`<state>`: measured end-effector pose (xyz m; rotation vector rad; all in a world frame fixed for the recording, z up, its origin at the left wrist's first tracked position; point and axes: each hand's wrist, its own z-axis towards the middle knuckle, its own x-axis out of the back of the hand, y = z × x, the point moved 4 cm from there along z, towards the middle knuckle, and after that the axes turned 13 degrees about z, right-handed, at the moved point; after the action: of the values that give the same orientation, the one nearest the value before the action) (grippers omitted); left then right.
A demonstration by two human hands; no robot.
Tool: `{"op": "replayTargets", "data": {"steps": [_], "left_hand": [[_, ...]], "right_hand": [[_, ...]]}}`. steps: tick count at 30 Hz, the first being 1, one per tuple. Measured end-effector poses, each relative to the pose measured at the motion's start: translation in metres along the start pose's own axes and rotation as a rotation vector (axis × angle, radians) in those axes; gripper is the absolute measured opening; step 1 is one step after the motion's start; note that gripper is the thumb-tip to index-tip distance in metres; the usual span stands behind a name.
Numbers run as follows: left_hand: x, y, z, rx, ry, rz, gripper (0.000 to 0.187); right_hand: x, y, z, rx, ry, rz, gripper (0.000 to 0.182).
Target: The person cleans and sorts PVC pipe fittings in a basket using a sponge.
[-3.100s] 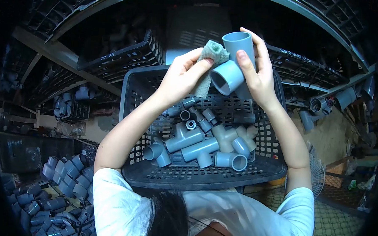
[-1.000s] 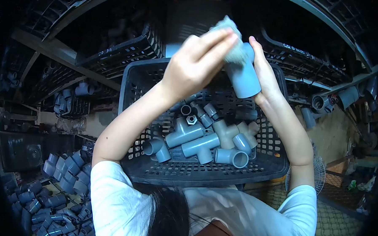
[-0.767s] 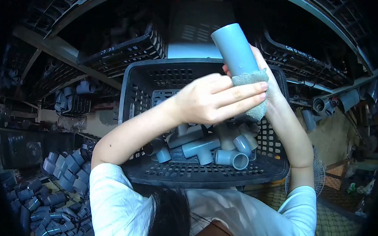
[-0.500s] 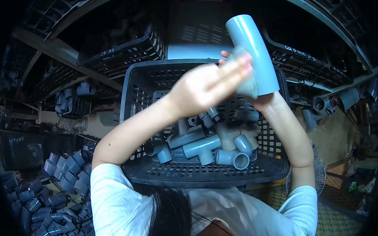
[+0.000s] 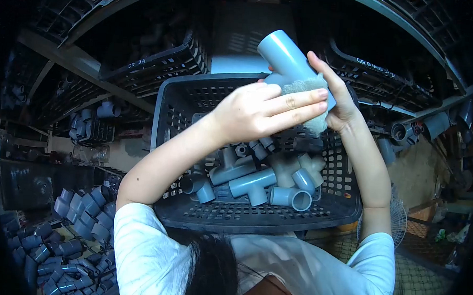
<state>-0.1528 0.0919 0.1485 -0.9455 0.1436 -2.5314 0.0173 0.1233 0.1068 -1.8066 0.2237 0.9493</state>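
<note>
A large grey-blue pipe tee (image 5: 287, 57) is held above the black basket, tilted with its open end to the upper left. My right hand (image 5: 339, 94) grips it from the right and behind, thumb or finger raised along its side. Across its lower end, my left hand (image 5: 270, 109) presses a pale, fuzzy cloth or pad (image 5: 315, 123) with fingers stretched over it. Below both hands, the black basket (image 5: 254, 222) holds several grey fittings, among them a tee (image 5: 253, 185) and an open-ended fitting (image 5: 291, 198).
Crates (image 5: 150, 67) with fittings stand on racks at the upper left and right. Many grey fittings (image 5: 86, 212) are piled at the lower left. A fan guard (image 5: 398, 223) is beside my right arm.
The tee has turned and moved down and left. My right hand now shows around its right side. My left hand and the pad lie lower across it.
</note>
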Motion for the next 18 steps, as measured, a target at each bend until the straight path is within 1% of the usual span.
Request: {"op": "replayTargets", "data": {"steps": [1,2,3,4,5,7,8,9,11,12,13,14,15,16,17,18], "left_hand": [[0.002,-0.003,0.000,-0.039,-0.021,0.039,0.058],[0.002,-0.013,-0.003,0.061,0.012,0.052,0.059],[0.001,-0.023,-0.007,0.160,0.044,0.063,0.059],[0.004,-0.034,-0.005,0.284,0.046,0.087,0.059],[-0.004,-0.050,-0.011,0.279,0.189,0.143,0.057],[0.000,-0.038,-0.010,0.253,0.121,0.103,0.055],[0.005,-0.025,-0.007,0.190,0.036,0.032,0.056],[0.002,-0.016,-0.005,0.080,0.051,0.034,0.052],[0.003,-0.008,-0.002,-0.113,-0.015,0.094,0.048],[0.005,-0.010,-0.001,-0.120,-0.014,0.119,0.045],[0.008,-0.015,0.000,-0.096,-0.030,0.128,0.047],[0.009,-0.021,-0.001,-0.052,-0.005,0.088,0.049],[0.008,-0.027,-0.003,-0.008,0.020,0.046,0.052],[0.005,-0.032,-0.005,0.011,0.039,-0.025,0.059],[0.005,-0.034,-0.006,0.012,0.039,-0.028,0.059],[0.005,-0.036,-0.008,-0.004,0.031,-0.018,0.061]], "right_hand": [[-0.005,0.000,0.000,-0.040,-0.051,-0.026,0.077],[-0.007,0.001,-0.005,0.053,0.050,-0.034,0.073],[-0.021,-0.001,-0.007,0.071,0.067,0.007,0.070],[-0.018,-0.002,-0.007,0.059,0.048,-0.010,0.070],[-0.014,-0.004,-0.006,0.048,0.027,-0.026,0.070],[-0.013,-0.003,-0.006,0.045,0.027,-0.011,0.070],[-0.009,-0.003,-0.004,0.032,-0.012,0.021,0.069],[-0.005,-0.001,-0.003,0.016,-0.048,0.055,0.068],[0.004,-0.002,-0.003,-0.012,-0.046,0.037,0.067],[0.005,-0.004,-0.004,0.000,-0.085,-0.027,0.069],[0.005,-0.005,-0.004,0.013,-0.124,-0.090,0.070],[0.004,-0.001,-0.006,0.023,-0.079,-0.115,0.072],[0.000,0.001,-0.006,0.021,-0.077,-0.113,0.072],[-0.005,0.002,-0.007,0.023,-0.034,-0.161,0.071],[-0.007,0.002,-0.008,0.023,0.009,-0.209,0.070],[0.003,0.000,-0.005,0.015,0.007,-0.268,0.070]]}}
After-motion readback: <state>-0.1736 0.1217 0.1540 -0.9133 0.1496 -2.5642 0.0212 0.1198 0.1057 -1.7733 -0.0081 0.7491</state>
